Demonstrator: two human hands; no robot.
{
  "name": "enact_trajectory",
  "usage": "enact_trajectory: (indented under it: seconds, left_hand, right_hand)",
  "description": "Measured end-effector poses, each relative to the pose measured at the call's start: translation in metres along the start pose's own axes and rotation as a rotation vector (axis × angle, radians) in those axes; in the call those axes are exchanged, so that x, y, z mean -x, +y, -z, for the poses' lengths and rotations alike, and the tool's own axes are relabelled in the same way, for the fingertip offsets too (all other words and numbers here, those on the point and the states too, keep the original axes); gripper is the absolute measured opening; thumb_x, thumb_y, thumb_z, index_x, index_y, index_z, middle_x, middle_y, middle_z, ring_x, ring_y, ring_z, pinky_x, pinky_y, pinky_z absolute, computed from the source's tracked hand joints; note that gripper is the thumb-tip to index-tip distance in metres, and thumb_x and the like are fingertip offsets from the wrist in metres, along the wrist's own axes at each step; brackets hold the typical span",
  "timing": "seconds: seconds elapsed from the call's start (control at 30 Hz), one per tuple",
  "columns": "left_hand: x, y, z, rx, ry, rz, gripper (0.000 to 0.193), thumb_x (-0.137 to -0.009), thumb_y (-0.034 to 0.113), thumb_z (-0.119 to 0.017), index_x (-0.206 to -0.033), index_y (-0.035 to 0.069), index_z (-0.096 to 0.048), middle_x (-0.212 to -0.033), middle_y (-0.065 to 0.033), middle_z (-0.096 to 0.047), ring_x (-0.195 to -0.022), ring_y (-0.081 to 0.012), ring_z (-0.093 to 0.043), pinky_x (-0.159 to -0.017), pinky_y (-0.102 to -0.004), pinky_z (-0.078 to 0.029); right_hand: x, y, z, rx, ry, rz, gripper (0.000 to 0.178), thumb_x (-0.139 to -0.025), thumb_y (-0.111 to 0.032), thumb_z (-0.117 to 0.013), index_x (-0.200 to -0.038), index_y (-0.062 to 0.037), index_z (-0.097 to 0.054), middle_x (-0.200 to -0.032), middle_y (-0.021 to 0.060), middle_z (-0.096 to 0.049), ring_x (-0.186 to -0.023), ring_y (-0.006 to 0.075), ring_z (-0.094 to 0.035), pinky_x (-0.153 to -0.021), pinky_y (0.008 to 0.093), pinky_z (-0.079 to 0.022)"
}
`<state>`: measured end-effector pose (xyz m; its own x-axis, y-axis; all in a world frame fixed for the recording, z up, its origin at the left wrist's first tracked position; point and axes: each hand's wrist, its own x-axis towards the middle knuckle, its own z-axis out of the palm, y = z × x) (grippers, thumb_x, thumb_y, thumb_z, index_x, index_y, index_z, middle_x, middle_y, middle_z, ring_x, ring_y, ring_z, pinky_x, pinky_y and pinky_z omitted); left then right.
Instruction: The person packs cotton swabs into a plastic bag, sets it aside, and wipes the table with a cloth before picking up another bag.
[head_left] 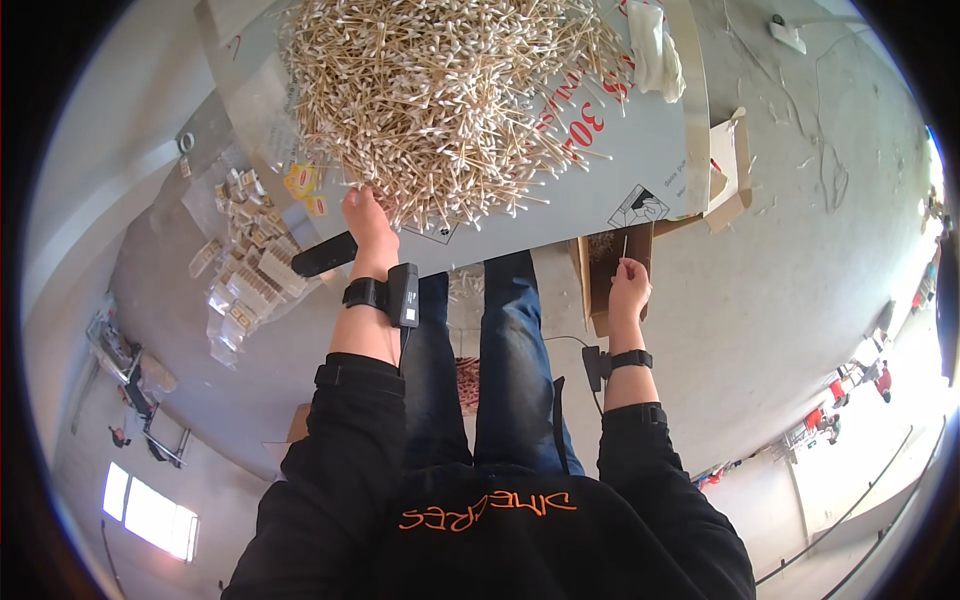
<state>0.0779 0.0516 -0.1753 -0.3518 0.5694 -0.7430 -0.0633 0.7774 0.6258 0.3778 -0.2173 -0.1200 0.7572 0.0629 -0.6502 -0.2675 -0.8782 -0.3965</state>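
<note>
A large heap of cotton swabs (430,100) with wooden sticks and white tips covers much of the grey sheet-topped table (560,222). At the heap's near left edge is my left hand (370,222), its fingers curled in against the swabs; what they hold, if anything, I cannot make out. Off the table's near right edge, my right hand (629,292) pinches a single cotton swab (626,244), its thin stick pointing away from me. Below that hand stands an open cardboard box (583,268) with some swabs visible inside.
White gloves (655,55) lie at the table's far right. Near its left edge are yellow packets (302,182) and a black phone-like object (326,256). Many small packs (250,280) lie on plastic on the floor at left. Another opened carton (732,165) is beyond the table's right edge.
</note>
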Motion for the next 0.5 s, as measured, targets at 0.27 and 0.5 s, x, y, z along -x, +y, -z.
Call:
enact_trajectory:
  seconds: [0.27, 0.5]
  left_hand:
    - [0.013, 0.005, -0.012, -0.030, -0.041, 0.040, 0.043, -0.090, 0.020, -0.049, -0.126, 0.002, -0.034, -0.103, -0.0116, -0.052, -0.084, -0.0191, -0.055, -0.069, -0.0304, -0.046]
    - [0.022, 0.009, -0.019, -0.031, -0.001, 0.037, 0.050, -0.089, 0.022, -0.049, -0.132, 0.005, -0.028, -0.101, -0.0090, -0.053, -0.082, -0.0155, -0.055, -0.063, -0.0281, -0.043]
  right_hand:
    - [-0.021, -0.004, -0.014, 0.403, 0.144, 0.398, 0.025, -0.081, -0.006, -0.057, -0.105, -0.0034, -0.054, -0.096, 0.0114, -0.054, -0.089, 0.0243, -0.055, -0.079, 0.0359, -0.046]
    - [-0.041, -0.099, -0.076, 0.127, 0.010, 0.349, 0.035, -0.079, -0.009, -0.058, -0.113, -0.0051, -0.051, -0.096, 0.0127, -0.053, -0.090, 0.0247, -0.054, -0.078, 0.0337, -0.046]
